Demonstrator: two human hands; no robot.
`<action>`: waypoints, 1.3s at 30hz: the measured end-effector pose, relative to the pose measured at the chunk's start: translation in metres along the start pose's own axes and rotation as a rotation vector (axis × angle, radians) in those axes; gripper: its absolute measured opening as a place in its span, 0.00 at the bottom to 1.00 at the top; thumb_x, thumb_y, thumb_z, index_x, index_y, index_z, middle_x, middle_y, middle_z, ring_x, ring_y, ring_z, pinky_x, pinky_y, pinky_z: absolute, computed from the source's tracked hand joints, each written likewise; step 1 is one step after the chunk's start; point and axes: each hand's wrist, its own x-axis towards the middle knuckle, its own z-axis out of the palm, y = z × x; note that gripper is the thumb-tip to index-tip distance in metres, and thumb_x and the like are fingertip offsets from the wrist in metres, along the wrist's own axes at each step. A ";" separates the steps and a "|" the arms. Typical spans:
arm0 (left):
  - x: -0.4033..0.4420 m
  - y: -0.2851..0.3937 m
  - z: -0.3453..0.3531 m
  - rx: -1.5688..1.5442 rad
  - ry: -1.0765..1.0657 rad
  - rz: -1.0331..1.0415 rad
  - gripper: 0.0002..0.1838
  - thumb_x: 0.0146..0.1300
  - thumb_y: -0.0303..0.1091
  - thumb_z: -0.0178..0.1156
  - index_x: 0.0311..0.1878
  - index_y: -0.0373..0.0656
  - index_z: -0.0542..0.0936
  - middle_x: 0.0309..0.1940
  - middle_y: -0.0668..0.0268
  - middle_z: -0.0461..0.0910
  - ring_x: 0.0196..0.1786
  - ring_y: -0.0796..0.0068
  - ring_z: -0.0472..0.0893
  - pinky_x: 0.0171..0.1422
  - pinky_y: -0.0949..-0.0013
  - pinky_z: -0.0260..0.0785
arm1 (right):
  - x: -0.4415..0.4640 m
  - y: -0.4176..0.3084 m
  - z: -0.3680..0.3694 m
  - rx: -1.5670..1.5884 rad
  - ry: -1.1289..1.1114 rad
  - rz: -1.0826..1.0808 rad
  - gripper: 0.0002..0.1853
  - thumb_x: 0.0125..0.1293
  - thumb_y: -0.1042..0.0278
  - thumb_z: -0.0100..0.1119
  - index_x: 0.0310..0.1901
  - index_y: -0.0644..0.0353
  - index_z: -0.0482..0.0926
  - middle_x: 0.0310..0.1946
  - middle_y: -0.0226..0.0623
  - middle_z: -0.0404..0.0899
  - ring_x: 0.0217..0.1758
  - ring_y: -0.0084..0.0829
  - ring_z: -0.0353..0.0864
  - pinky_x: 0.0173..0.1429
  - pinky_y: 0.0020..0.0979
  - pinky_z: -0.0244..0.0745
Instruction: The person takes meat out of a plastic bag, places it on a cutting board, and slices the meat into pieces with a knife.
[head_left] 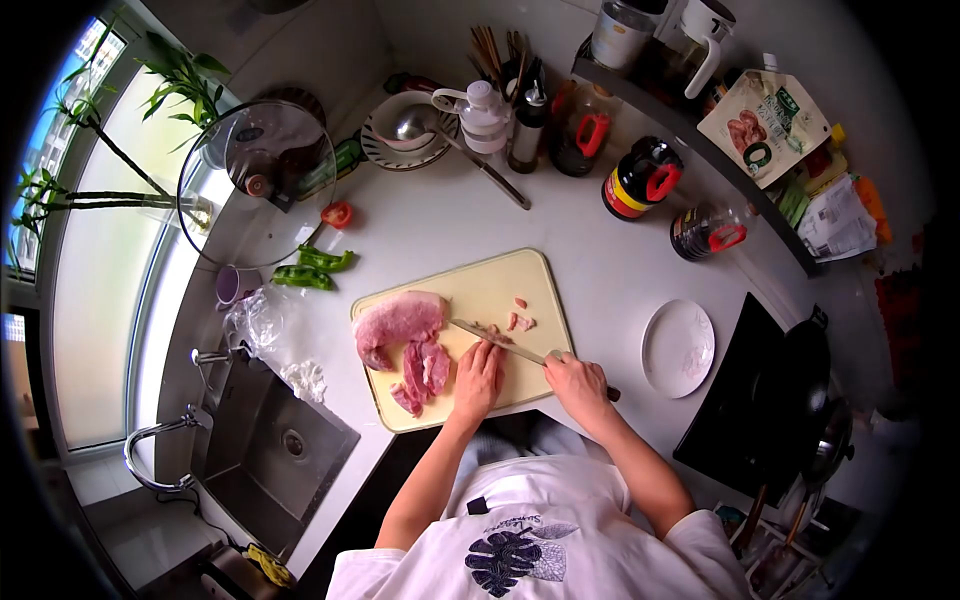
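Note:
My right hand (578, 388) is wrapped round the handle of a kitchen knife (510, 346). The blade points up and left across a cream cutting board (535, 275). Close beside the blade, my left hand (479, 374) presses with fingers together on a small piece of meat (490, 332), mostly hidden under the fingertips. A large chunk of raw meat (400, 325) lies on the board's left part, with thick cut slices (425, 370) below it. Several small cut bits (520, 321) rest beyond the knife.
A white plate (678, 348) stands right of the board, near a black cooktop (735, 390). Green peppers (313, 268), a tomato half (337, 214) and a plastic bag (265, 320) lie left, above the sink (275, 440). Sauce bottles (640, 180) and a ladle (485, 170) are behind.

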 end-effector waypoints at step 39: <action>-0.003 -0.001 0.001 0.028 0.045 0.018 0.21 0.64 0.29 0.62 0.60 0.36 0.78 0.60 0.55 0.76 0.63 0.53 0.75 0.66 0.54 0.69 | -0.001 -0.009 0.005 -0.046 -0.005 0.010 0.08 0.69 0.63 0.58 0.38 0.57 0.79 0.30 0.43 0.82 0.31 0.49 0.86 0.36 0.50 0.80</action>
